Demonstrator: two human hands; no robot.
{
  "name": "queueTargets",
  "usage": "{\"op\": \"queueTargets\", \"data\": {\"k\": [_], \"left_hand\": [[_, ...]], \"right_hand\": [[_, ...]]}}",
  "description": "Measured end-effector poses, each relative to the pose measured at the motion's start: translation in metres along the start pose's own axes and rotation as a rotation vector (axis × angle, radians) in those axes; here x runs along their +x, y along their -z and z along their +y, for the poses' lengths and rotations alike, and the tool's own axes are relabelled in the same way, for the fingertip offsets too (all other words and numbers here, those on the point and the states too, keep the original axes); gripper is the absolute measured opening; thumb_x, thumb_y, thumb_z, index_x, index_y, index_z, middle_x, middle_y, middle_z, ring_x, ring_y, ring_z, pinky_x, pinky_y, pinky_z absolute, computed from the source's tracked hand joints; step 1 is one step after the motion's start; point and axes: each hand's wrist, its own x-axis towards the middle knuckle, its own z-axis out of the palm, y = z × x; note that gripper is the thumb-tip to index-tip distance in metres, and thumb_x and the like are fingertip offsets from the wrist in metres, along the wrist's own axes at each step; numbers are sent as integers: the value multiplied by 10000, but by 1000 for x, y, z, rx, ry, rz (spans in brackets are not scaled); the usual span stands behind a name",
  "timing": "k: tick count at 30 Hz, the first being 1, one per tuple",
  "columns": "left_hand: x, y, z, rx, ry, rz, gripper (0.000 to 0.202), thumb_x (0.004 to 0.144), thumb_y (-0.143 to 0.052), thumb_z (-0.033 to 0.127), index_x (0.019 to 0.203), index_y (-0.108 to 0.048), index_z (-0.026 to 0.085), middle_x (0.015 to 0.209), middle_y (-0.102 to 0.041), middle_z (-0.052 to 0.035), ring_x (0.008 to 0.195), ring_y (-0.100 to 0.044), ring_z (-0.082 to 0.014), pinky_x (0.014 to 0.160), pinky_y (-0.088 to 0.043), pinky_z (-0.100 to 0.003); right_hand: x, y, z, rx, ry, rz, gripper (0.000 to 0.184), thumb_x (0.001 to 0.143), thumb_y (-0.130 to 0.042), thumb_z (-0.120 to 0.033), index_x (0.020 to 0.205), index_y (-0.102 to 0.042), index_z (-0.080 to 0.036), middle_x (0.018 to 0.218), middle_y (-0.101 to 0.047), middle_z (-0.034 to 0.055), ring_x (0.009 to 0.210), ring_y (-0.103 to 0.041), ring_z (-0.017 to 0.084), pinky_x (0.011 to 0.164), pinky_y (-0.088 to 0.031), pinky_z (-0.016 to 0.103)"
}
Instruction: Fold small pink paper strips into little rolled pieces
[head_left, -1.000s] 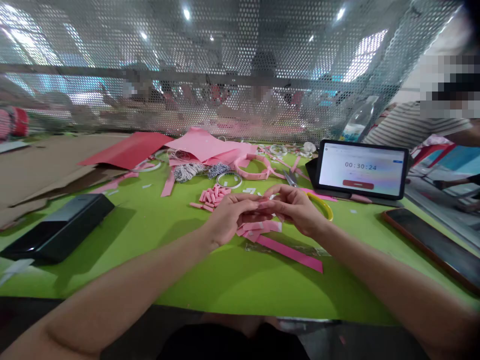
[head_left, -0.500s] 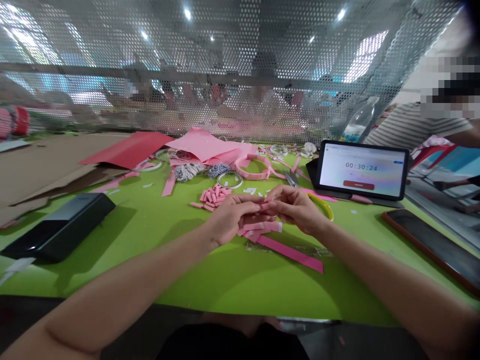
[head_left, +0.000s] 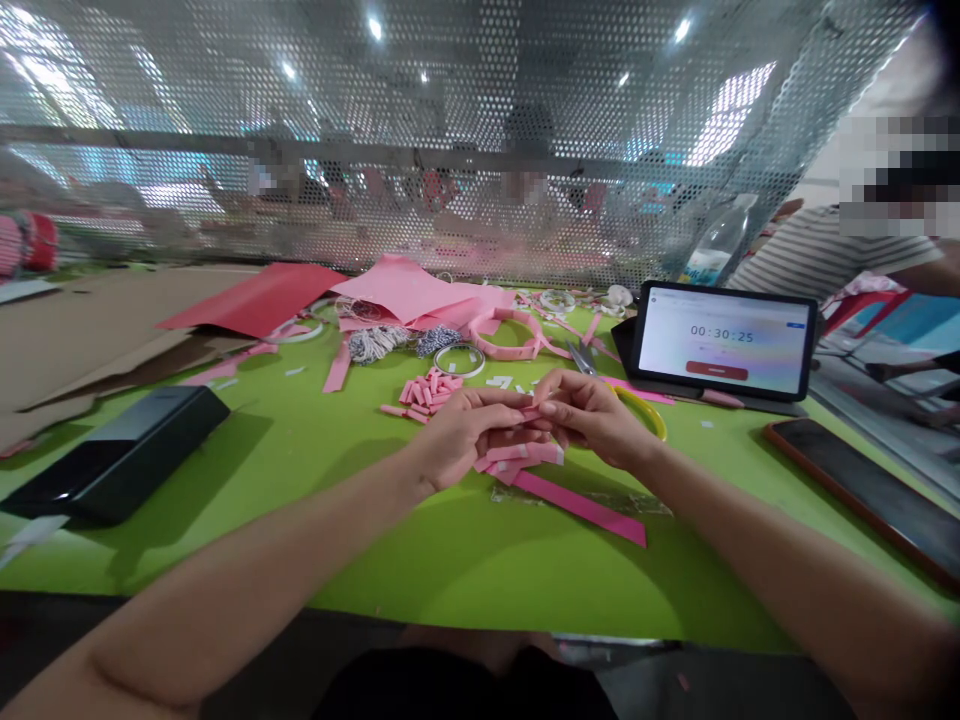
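Head view of a bright green worktable [head_left: 465, 560] before a perforated metal screen [head_left: 450, 120], with a co-worker's striped sleeve [head_left: 817, 250] at upper right. On the table lie a corrugated cardboard sheet [head_left: 90, 340] at far left, a red card sheet [head_left: 255, 300], overlapping pink paper sheets [head_left: 409, 290], a black rectangular case [head_left: 120, 455], a tablet [head_left: 724, 340] showing a digital timer, and a smartphone [head_left: 862, 490] along the right edge. Nearer the centre are a bundle of twisted twine [head_left: 375, 345], a pink-covered headband [head_left: 502, 335], scissors [head_left: 581, 358] and a yellow hairband [head_left: 645, 412]. A heap of short pink pieces [head_left: 424, 395] lies just beyond the left hand [head_left: 465, 435]. That hand and the right hand [head_left: 592, 420] are raised and curled, their fingertips meeting to pinch a small pink paper strip [head_left: 534, 410], partly hidden by the fingers. Below them rest more folded pink strips [head_left: 517, 458] and a long pink strip [head_left: 577, 508]. The small strip is likely light, thin and easily creased, so it is best held lightly by its edges between the fingertips.
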Motion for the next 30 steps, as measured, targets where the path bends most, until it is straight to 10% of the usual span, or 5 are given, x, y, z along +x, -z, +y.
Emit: {"op": "queueTargets", "data": {"k": [30], "left_hand": [[3, 5, -5, 76, -74, 94, 202, 748, -658, 142, 947, -682, 122, 819, -701, -59, 722, -662, -102, 690, -548, -188]], "right_hand": [[2, -9, 1, -2, 55, 83, 155, 833, -595, -307, 875, -519, -179, 571, -542, -53, 461, -455, 35, 439, -342, 144]]}}
